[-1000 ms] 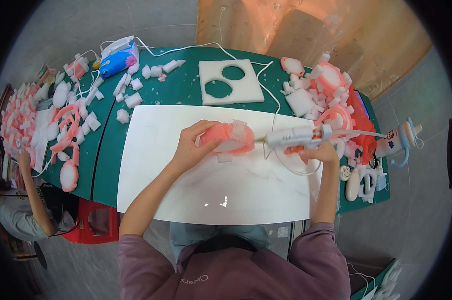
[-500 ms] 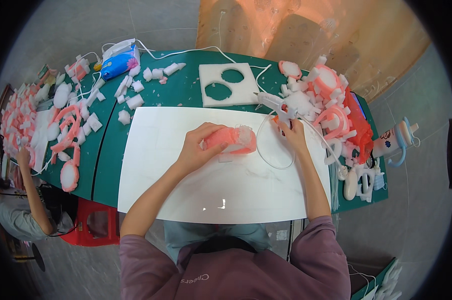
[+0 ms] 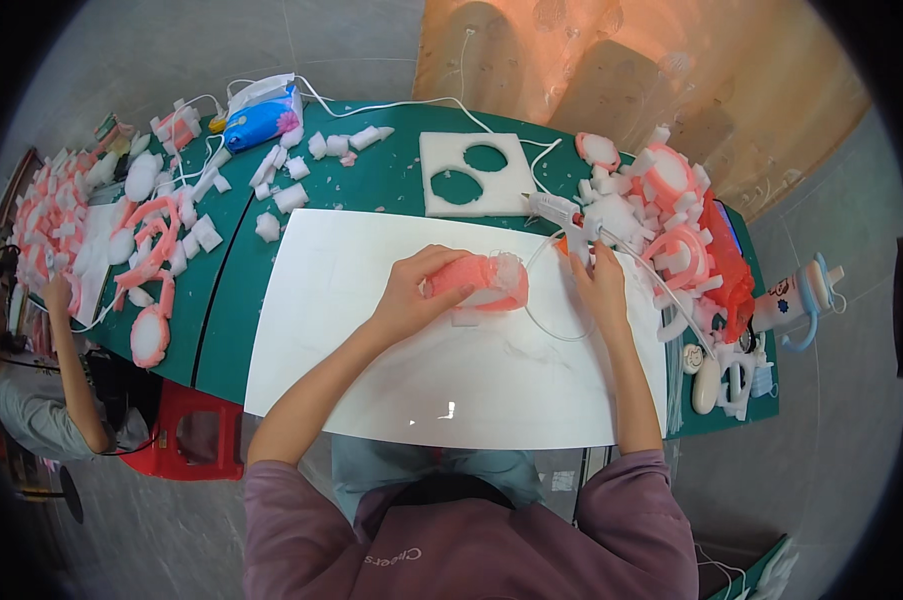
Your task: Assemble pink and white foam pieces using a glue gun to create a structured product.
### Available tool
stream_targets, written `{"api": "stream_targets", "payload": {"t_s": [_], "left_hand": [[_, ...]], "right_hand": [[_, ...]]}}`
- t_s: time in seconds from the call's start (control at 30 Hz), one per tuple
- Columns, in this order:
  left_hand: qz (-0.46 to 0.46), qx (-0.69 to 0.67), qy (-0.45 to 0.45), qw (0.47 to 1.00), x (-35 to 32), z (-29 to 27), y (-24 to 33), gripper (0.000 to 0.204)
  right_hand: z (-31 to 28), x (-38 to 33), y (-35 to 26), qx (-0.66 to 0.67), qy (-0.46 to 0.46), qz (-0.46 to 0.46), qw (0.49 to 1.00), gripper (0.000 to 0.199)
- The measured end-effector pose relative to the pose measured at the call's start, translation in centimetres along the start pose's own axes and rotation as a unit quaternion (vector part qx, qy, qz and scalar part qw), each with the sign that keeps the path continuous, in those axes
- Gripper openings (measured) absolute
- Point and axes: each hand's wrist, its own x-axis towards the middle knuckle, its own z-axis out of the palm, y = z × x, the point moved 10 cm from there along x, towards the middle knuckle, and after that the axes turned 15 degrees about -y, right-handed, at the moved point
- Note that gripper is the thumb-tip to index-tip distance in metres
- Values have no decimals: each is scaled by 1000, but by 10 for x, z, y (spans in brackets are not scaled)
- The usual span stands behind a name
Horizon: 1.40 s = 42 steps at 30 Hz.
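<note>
My left hand (image 3: 411, 295) is closed round a pink foam piece (image 3: 458, 277) with a white underside, over the white board (image 3: 361, 390). A whitish, fluffy patch sits on the piece's right end. At the board's right side, my right hand (image 3: 601, 285) grips a white hot glue gun (image 3: 561, 213) with an orange trigger. Its nozzle points to the far left, well apart from the pink foam. A white cable loops from the gun over the board. My fingers partly hide the gun's handle.
Beyond the board lies a white foam sheet (image 3: 478, 205) with two round holes. Foam pieces (image 3: 671, 185) pile up at right, near a red plastic bag (image 3: 731, 275) and a cup (image 3: 779, 300). Blue tissue pack (image 3: 261, 118) and foam scraps stand at far left. Another person's arm (image 3: 71, 360) works there.
The whole view has shifted slightly, with the table things now further right. My right hand and the glue gun sit a little lower. My left hand keeps its hold on the pink foam.
</note>
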Motion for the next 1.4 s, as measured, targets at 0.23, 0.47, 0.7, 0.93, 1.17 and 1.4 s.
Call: {"api": "stream_targets", "payload": {"t_s": [0.23, 0.47, 0.7, 0.93, 1.17, 1.4], "left_hand": [[4, -3, 9, 1000, 0, 0, 0, 32], [-1, -10, 12, 1000, -1, -3, -2, 31], [-4, -13, 6, 1000, 1, -4, -3, 31], [-21, -13, -35, 999, 1, -2, -7, 31], [6, 331, 213, 919, -11, -122, -15, 24], [-331, 554, 251, 721, -83, -200, -115, 42]], "right_hand": [[-8, -8, -9, -5, -3, 14, 1000, 44], [-21, -23, -24, -131, 29, 41, 990, 33], [3, -18, -46, 62, -129, -40, 989, 24], [17, -41, -109, 276, -107, -236, 926, 39], [16, -41, -105, 257, -110, -249, 927, 43], [22, -39, -106, 272, -121, -245, 923, 43]]}}
